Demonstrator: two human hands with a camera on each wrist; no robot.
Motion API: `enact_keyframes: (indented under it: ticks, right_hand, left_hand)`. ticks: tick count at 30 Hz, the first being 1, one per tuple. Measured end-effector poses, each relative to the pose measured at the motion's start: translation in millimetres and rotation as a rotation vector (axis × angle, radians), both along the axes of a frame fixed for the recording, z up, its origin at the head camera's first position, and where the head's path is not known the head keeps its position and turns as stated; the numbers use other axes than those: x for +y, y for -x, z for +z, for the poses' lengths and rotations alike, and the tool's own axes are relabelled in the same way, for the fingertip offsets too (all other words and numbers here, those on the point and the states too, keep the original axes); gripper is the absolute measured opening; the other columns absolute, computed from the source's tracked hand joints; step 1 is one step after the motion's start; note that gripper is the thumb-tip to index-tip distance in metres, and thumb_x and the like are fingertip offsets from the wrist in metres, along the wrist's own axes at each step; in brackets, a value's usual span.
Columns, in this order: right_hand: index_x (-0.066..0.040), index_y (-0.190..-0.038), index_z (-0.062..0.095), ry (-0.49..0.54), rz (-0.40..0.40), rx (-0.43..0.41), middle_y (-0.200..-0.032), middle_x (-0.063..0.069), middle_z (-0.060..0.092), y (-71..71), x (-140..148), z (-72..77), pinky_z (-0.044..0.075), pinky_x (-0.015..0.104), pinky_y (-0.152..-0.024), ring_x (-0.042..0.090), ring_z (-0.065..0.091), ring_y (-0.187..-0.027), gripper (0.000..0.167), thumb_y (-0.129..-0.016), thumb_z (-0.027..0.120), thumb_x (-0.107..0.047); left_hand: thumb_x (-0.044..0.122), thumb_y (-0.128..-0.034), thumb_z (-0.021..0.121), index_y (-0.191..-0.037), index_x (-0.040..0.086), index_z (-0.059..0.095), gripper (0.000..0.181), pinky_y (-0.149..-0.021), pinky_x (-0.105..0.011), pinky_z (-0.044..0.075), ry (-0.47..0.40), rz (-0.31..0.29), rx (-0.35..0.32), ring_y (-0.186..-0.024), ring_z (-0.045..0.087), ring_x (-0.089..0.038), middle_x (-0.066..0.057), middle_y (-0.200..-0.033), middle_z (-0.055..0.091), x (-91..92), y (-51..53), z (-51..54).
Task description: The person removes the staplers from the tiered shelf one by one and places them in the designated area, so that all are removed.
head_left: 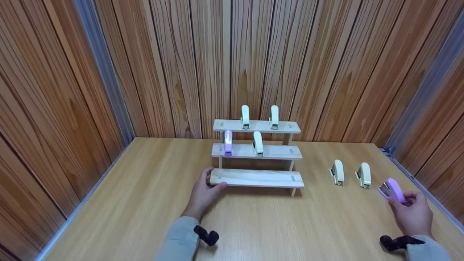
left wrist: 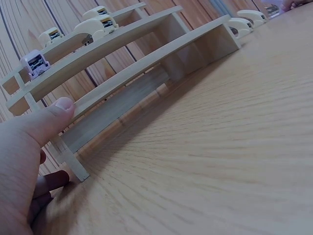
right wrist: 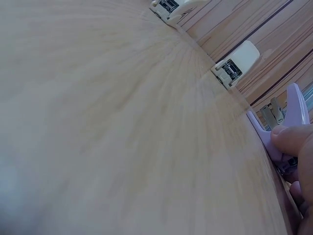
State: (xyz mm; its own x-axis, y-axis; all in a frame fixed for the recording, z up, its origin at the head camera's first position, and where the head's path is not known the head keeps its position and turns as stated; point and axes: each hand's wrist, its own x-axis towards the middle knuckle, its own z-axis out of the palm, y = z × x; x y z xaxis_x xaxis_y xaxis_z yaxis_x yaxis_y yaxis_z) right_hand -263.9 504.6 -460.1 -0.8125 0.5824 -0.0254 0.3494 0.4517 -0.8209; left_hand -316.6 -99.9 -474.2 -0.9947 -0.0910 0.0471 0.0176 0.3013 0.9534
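Note:
A three-tier wooden display stand [head_left: 257,177] rises in steps on the table. My left hand [head_left: 203,194] grips the left end of its lowest tier, thumb at the front edge and fingers around the side, as the left wrist view shows. At the far right, my right hand [head_left: 415,214] pinches a purple stapler [head_left: 396,190] by its rear end, low at the tabletop. On the middle tier stand another purple stapler [head_left: 228,142] and a white stapler [head_left: 258,144]. The top tier bears two white staplers, one left [head_left: 245,116] and one right [head_left: 274,116].
Two more white staplers stand on the table [head_left: 163,203] between the stand and my right hand: a nearer-left one [head_left: 338,172] and a right one [head_left: 364,175]. Wood-patterned panels [head_left: 250,54] enclose the table at the back and sides.

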Motion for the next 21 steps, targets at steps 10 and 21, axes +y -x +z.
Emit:
enact_keyframes:
  ticks: [10,21]
  right_hand:
    - [0.006,-0.137,0.036,-0.056,0.003,0.005,-0.142,0.034,0.043,0.2,1.2,-2.4,0.038,0.063,-0.107,0.049,0.044,-0.128,0.059,-0.097,0.069,-0.023]
    - [0.006,-0.141,0.034,-0.015,0.005,-0.021,-0.145,0.033,0.04,1.4,2.0,-0.3,0.038,0.064,-0.108,0.051,0.041,-0.131,0.064,-0.098,0.069,-0.026]
  left_hand:
    - [0.041,-0.0842,0.082,-0.153,0.02,0.037,0.085,-0.118,-0.055,0.029,0.015,-0.014,0.017,-0.148,0.033,-0.032,-0.009,-0.16,0.038,-0.2,0.6,-0.5]
    - [0.04,-0.0844,0.082,-0.153,0.02,0.037,0.085,-0.119,-0.054,0.029,0.01,-0.012,0.017,-0.149,0.032,-0.032,-0.01,-0.161,0.036,-0.5,0.6,-1.2]
